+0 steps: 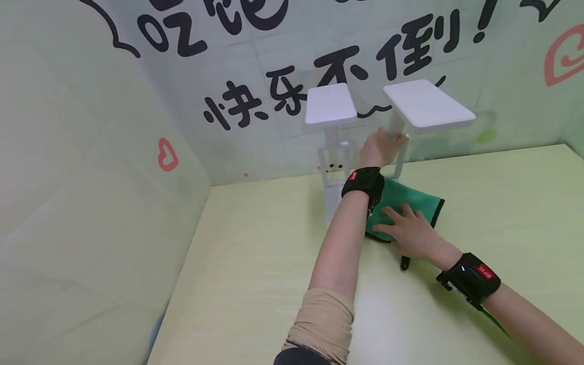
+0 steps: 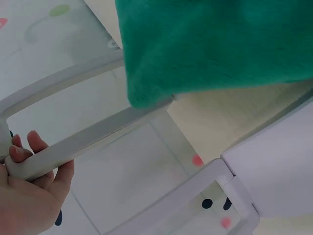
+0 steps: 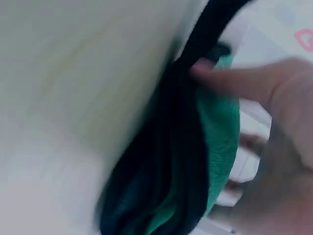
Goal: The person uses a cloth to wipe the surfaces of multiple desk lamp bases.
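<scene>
My left hand point(image 1: 381, 148) grips the white support arm of the right-hand stand point(image 1: 429, 105), just below its flat top. In the left wrist view its fingers point(image 2: 36, 142) and thumb wrap around the end of the pale bar point(image 2: 93, 134). A green cloth item point(image 1: 422, 200) with black edging lies on the table at the stand's foot, partly hidden by the left wrist. Over it my right hand point(image 1: 412, 233) spreads its fingers. The right wrist view, blurred, has the thumb point(image 3: 215, 78) at the black edging point(image 3: 188, 127), beside a black strap point(image 3: 210, 24).
A second white stand point(image 1: 330, 106) with a flat top stands close on the left. Behind both, a wall sheet point(image 1: 274, 147) with printed characters borders the table point(image 1: 255, 243). Another sheet point(image 1: 91, 203) hangs along the left side.
</scene>
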`<state>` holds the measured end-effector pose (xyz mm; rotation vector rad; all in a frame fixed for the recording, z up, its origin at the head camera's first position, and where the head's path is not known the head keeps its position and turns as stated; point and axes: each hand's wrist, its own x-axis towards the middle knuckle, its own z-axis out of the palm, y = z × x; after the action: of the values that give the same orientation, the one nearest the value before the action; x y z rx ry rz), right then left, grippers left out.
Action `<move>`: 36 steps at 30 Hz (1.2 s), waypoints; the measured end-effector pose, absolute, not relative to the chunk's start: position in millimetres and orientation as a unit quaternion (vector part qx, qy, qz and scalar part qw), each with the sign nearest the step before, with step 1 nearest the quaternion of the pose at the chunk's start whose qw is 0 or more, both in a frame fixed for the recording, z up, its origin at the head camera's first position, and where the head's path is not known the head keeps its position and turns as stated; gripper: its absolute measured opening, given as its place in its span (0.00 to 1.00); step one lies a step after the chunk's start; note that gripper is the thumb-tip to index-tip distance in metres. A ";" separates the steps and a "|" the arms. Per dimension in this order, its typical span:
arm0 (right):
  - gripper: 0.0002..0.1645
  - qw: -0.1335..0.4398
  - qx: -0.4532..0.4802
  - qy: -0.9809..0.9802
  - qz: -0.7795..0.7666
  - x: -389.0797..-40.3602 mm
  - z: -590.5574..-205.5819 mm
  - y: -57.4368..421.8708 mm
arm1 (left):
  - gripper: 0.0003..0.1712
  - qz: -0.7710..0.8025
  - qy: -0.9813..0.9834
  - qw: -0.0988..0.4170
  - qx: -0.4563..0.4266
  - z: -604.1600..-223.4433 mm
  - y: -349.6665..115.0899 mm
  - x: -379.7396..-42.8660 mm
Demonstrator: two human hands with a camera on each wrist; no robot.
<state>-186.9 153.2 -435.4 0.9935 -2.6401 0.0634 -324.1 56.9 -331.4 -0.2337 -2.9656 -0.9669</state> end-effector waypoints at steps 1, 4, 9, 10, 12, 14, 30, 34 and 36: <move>0.25 0.157 0.348 -0.924 0.034 -186.7 -435.2 151.9 | 0.26 -0.309 -0.948 0.006 -0.074 -331.3 57.2 -324.1; 0.24 0.136 0.314 -0.938 0.056 -191.1 -432.5 151.0 | 0.26 -0.309 -0.948 0.003 -0.074 -331.3 57.8 -324.0; 0.28 0.021 0.220 -0.974 0.055 -214.1 -424.6 145.8 | 0.26 -0.304 -0.950 0.003 -0.072 -330.2 58.3 -324.3; 0.29 -0.003 0.204 -0.977 0.058 -221.0 -423.0 143.7 | 0.26 -0.305 -0.950 0.003 -0.072 -329.6 58.4 -324.2; 0.29 -0.029 0.181 -0.981 0.055 -235.7 -421.5 139.6 | 0.26 -0.309 -0.948 0.005 -0.075 -328.4 58.6 -323.7; 0.29 -0.036 0.166 -0.984 0.051 -247.1 -421.7 136.8 | 0.26 -0.315 -0.946 0.004 -0.078 -327.5 58.8 -322.9; 0.25 0.018 0.172 -0.984 0.035 -218.2 -423.2 120.9 | 0.24 -0.309 -0.948 0.009 -0.077 -326.6 54.6 -323.7; 0.30 0.017 0.140 -0.989 0.049 -244.3 -425.5 118.9 | 0.23 -0.325 -0.942 0.006 -0.080 -328.0 53.5 -322.7; 0.30 0.022 0.145 -0.989 0.028 -249.2 -428.0 119.1 | 0.23 -0.328 -0.941 0.003 -0.080 -328.9 53.7 -322.6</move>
<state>-249.2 119.1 -428.0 0.4502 -3.0643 0.0873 -322.6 53.7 -328.9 -0.2520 -2.9515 -1.0268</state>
